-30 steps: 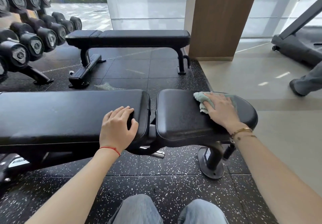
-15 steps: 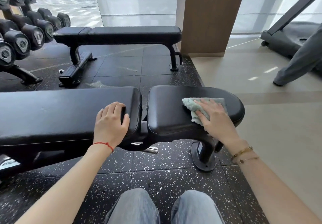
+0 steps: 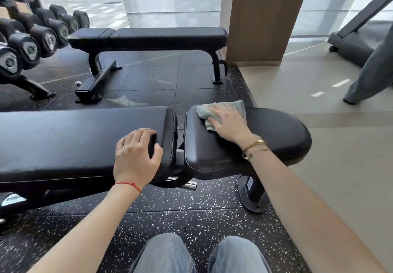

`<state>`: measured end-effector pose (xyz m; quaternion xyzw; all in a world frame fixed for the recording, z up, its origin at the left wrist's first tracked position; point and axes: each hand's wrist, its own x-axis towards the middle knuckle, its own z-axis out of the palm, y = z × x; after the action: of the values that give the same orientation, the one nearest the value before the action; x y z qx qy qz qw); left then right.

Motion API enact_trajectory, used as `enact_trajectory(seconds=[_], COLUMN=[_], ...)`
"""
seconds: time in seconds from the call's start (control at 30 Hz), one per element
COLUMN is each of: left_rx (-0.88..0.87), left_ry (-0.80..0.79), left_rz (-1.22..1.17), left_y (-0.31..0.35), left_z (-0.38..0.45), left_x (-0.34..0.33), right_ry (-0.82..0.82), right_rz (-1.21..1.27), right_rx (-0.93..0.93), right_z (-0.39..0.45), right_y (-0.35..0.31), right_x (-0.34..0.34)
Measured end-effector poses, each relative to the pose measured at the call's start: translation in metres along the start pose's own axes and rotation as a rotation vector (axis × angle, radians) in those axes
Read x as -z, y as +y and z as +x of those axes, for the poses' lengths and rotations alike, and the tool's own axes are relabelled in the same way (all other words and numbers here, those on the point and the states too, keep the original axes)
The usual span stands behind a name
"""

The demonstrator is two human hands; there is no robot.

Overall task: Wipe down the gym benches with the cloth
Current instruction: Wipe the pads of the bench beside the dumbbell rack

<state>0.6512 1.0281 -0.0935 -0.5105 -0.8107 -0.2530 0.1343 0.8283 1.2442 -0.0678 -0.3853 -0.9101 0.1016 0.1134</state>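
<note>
1. The right hand (image 3: 228,122) lies flat, fingers spread, pressing the cloth (image 3: 217,111) onto the seat pad (image 3: 276,132). The cloth sits bunched under the fingertips, at the pad's far corner nearest the left hand. Nothing is pinched; it is palm pressure only.
2. The left hand (image 3: 136,156) is curled over the near end of the back pad (image 3: 63,139), fingers bent on top and thumb alongside, just across the gap from the right hand. It looks like a brace, and it is best left there so the bench does not rock.
3. The step in hand seems to be wiping the seat pad. Keep the palm weight even so the whole cloth drags rather than rolling up under the fingers.
4. Work in overlapping strokes from the far edge toward the wrist, then out to the rounded end beyond the right forearm, which looks unreached.
5. Run the cloth down the pad's edge beside the gap, where grime likely collects.
6. The back pad under the left hand shows faint smudges; it probably comes next, then the far bench (image 3: 148,38) beyond both hands.
</note>
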Motion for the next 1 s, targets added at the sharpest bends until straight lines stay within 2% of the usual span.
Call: enact_trajectory(seconds=[0.13,0.27,0.37,0.47,0.57,0.63,0.73,0.9,1.0], left_rx=[-0.004,0.000,0.012,0.026,0.026,0.020,0.014,0.015,0.018], left_ry=[0.004,-0.003,-0.004,0.007,0.004,-0.008,-0.012,0.000,0.003], left_rz=[-0.004,-0.009,-0.013,-0.006,0.005,0.006,0.004,-0.005,-0.006], left_y=[0.000,0.000,0.001,0.003,0.001,0.000,-0.001,-0.001,-0.001], left_z=[0.000,-0.001,-0.002,-0.002,-0.002,-0.001,-0.001,-0.002,-0.002], left_x=[0.000,0.001,0.001,0.000,0.000,0.000,0.000,0.000,-0.001], right_ry=[-0.028,0.024,0.066,0.078,0.035,-0.005,-0.015,-0.023,0.001], right_rz=[0.139,0.192,0.204,0.117,-0.001,-0.032,-0.040,0.067,0.196], right_rx=[0.179,0.247,0.150,0.009,-0.092,-0.089,0.014,0.294,0.324], right_z=[-0.052,-0.108,-0.103,-0.057,-0.001,0.023,0.024,-0.055,-0.094], right_y=[-0.030,-0.017,0.005,0.018,0.009,-0.010,-0.036,-0.060,-0.050], right_x=[0.000,0.009,0.016,0.015,0.003,-0.006,-0.014,-0.012,-0.005])
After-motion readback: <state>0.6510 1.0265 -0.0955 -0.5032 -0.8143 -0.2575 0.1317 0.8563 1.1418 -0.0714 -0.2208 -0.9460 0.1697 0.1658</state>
